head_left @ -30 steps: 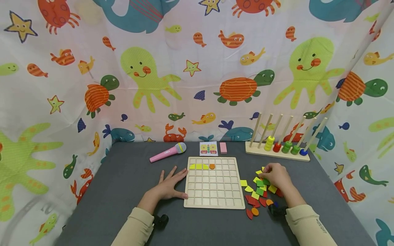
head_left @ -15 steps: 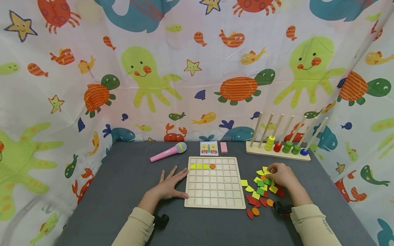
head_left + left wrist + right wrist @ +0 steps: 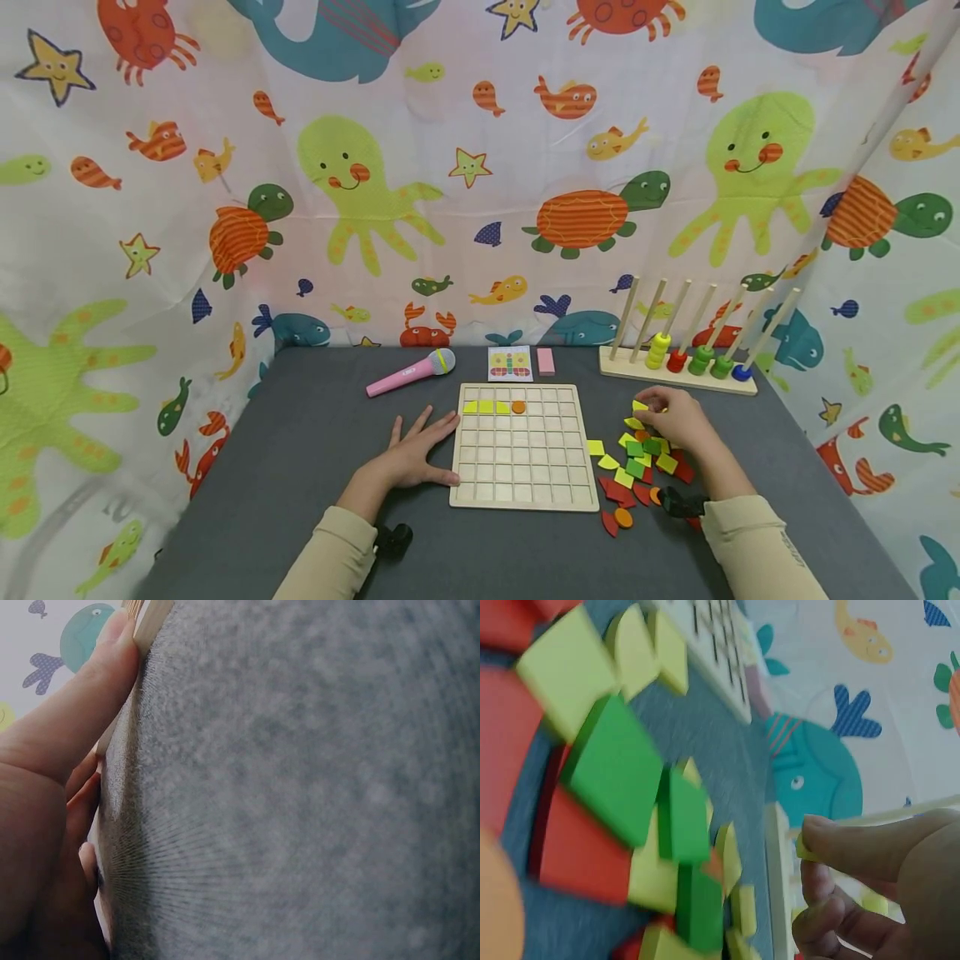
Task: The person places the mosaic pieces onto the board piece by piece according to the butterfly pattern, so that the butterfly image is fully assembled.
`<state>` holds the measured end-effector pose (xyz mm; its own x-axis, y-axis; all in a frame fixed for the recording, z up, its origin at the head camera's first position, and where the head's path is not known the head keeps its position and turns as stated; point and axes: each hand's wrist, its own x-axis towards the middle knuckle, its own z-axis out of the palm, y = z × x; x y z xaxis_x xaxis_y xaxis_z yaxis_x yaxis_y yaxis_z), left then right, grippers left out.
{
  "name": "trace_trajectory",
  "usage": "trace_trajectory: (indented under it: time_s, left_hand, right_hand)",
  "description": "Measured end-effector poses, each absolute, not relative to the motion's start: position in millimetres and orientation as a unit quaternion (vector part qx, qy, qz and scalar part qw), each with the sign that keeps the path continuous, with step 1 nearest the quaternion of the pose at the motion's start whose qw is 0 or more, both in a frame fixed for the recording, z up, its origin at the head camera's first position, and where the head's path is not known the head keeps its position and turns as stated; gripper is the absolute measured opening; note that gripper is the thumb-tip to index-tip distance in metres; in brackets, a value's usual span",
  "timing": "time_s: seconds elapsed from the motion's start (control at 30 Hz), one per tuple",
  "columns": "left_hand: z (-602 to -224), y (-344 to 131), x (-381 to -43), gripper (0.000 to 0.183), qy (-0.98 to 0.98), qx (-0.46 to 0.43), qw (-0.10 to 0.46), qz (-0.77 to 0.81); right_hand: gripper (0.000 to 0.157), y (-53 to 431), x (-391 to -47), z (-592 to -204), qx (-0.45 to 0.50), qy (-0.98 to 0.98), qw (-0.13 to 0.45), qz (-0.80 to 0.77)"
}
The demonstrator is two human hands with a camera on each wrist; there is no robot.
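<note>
My L hand, fingers spread, touches 1 board's L edge; 3 yellow pcs + 1 orange disc sit in one row. My R hand pinches 1 yellow tile nr the loose pile, R of board.

Square wooden grid board on grey table, pink microphone beyond board's far left corner, wooden peg rack at table's far right corner, flat multicoloured tiles right of board.

pegged rack bars the way beyond the right hand
</note>
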<state>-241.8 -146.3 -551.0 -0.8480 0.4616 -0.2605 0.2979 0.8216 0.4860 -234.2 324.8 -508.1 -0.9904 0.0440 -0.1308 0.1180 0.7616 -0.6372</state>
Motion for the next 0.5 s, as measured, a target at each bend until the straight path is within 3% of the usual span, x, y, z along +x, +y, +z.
trace_trajectory:
  time_s: [0.17,0.5]
  left_hand:
    - [-552.0,-146.9,-241.9,0.110,0.936,0.203,0.186,0.220]
    - [-552.6,-146.9,-242.2,0.111,0.937,0.201,0.188,0.217]
  right_hand:
    - [0.037,304.3,-239.6,-502.2,0.020,0.933,0.041,-0.357]
    - [0.023,262.1,-254.5,-498.2,0.012,0.917,0.036,-0.397]
